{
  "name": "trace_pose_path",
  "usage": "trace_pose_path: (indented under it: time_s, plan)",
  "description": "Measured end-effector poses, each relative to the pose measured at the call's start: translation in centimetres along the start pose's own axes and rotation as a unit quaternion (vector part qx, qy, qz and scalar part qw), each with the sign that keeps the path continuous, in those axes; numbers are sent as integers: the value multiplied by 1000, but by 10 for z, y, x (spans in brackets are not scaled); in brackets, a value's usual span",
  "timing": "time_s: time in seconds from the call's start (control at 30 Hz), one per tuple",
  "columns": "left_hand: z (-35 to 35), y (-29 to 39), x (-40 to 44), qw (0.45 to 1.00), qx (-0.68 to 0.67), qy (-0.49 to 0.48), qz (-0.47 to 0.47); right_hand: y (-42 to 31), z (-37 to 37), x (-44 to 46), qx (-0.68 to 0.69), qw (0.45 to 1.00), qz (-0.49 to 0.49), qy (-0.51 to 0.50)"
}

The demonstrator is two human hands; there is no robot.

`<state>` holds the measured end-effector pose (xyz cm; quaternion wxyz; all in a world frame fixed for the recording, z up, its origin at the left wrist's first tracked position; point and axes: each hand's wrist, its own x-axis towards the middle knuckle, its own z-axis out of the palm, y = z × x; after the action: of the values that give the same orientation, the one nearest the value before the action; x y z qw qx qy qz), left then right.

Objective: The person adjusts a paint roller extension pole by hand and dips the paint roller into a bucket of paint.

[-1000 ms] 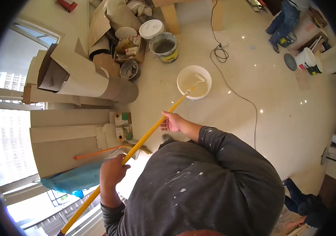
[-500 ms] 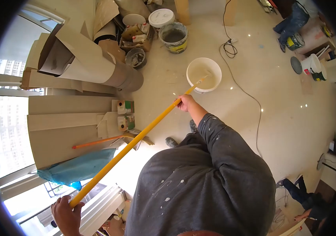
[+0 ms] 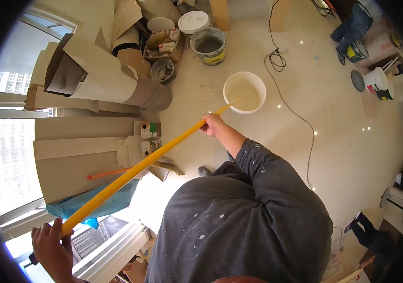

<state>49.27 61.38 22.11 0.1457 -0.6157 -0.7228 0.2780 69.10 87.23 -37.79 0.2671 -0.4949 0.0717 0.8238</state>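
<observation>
A long yellow pole (image 3: 135,170) runs slantwise across the head view, from lower left up to a white bucket (image 3: 246,112). My right hand (image 3: 212,125) is closed around its upper part, just short of the bucket. Near the pole's lower end, my left hand (image 3: 52,245) wraps round it, and a dark tip pokes out below. The pole's far end reaches over the bucket's near left rim. Pale liquid seems to fill part of the bucket. Whatever is fixed to that far end is too blurred to make out.
A grey-smeared bucket (image 3: 209,53), a lidded white tub (image 3: 194,21) and a small dark pail (image 3: 163,71) stand beyond. Rolled sheeting (image 3: 111,85) leans at left. A black cable (image 3: 300,123) crosses the floor at right. Other people are at upper right (image 3: 352,27) and lower right (image 3: 376,240).
Both hands have shifted left with the pole, the left one also slightly lower. The pole's far end has drawn back from mid-bucket to the near left rim.
</observation>
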Motion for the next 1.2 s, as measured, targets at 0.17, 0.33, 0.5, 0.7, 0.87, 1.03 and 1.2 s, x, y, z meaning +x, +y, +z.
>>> trace_pose_path:
  time_s: [0.17, 0.33, 0.5, 0.7, 0.87, 1.03, 1.2]
  plan:
    - [7, 27, 15, 999, -8, -18, -32, -24, -10, -1, 43, 999, -5, 24]
    - [-5, 20, 8, 999, 20, -10, -48, -1, -4, 9, -25, 999, 19, -13]
    - [-24, 5, 5, 999, 2, 18, -28, 13, 6, -13, -24, 999, 23, -41]
    - [-7, 30, 11, 999, 11, 30, -5, -13, -5, -5, 14, 1000, -11, 21]
    - [0, 30, -3, 999, -39, 1, -22, -17, -13, -12, -13, 1000, -4, -8]
    - [11, 42, -8, 999, -38, 16, -33, -3, -15, -12, -58, 998, 23, -13]
    - [25, 38, -27, 996, -37, 1, -77, -10, -14, -19, -54, 999, -3, 10]
